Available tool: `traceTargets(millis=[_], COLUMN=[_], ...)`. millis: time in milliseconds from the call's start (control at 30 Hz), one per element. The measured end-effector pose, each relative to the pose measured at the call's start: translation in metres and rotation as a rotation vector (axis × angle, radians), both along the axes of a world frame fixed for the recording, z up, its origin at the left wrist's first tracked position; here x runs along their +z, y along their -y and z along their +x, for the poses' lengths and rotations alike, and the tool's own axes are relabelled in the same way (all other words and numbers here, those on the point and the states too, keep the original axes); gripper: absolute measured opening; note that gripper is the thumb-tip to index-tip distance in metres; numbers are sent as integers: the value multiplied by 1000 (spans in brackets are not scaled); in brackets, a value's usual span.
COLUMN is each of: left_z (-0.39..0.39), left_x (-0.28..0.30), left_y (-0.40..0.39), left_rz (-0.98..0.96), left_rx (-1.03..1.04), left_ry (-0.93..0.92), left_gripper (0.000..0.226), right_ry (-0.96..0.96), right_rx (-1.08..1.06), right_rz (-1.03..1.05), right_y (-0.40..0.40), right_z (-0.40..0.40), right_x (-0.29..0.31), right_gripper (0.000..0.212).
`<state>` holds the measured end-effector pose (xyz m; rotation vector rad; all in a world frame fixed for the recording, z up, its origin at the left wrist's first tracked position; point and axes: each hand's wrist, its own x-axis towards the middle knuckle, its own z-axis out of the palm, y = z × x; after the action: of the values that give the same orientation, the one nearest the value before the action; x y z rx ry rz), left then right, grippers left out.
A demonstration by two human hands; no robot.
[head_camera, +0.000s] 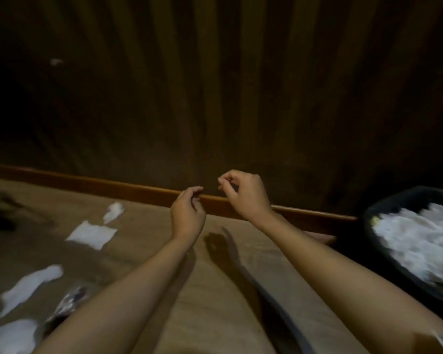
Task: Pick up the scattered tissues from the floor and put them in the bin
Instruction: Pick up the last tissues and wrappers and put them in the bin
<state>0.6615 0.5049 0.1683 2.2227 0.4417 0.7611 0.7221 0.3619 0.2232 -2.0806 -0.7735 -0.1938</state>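
Presently, both hands: raised side by side in front of the wall, nothing seen in either.
Left hand: fingers loosely curled, tips drawn toward the thumb; no tissue is held, so it is judged free for the next pick.
Right hand: thumb and forefinger brought close as in a light pinch, yet nothing is visible between them; whether a scrap is pinched cannot be told.
Skirting board: run along the foot of the dark panelled wall, just behind the hands.
Flat tissue: laid square on the floor to the left of the left hand, the nearest piece and the likely next one to be taken.
Small crumpled tissue: set just beyond the flat one, near the skirting board.
Long crumpled tissue: spread further left and nearer the person; another white piece lies at the lower left corner.
Bin: stood on the floor at the right, within reach of the right arm, already heaped with white tissues.
Progress: judged well along, several tissues not yet gathered on the left.
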Motion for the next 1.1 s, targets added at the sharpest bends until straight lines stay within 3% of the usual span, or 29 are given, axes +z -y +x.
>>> traceTargets(millis=[100, 433, 567, 700, 900, 1000, 1100], left_z=[-49, -257, -348, -433, -539, -565, -579], left_x=[-7, -40, -55, -72, -117, -146, -179], left_y=[-47, -124, -127, -122, -107, -97, -88], left_rz=[9, -24, 19, -11, -162, -386, -504], left_rx=[148, 577, 712, 849, 1126, 1263, 1298], left_ry=[-58, -119, -285, -493, -527, -528, -553], left_gripper=[31, 24, 30, 38, 57, 59, 95], right_ry=[-6, 28, 81, 89, 190, -79, -205], right_rx=[124, 859, 1063, 1220, 1320, 1276, 1113], right_rz=[9, -277, -333, -560, -899, -941, -1009], right_y=[-54, -191, -229, -254, -281, -292, -297], right_z=[-22, -136, -196, -250, -327, -358, -370], right_x=[-6, -38, -56, -83, -118, -153, -204], right_gripper=[23, 18, 21, 41, 70, 88, 105])
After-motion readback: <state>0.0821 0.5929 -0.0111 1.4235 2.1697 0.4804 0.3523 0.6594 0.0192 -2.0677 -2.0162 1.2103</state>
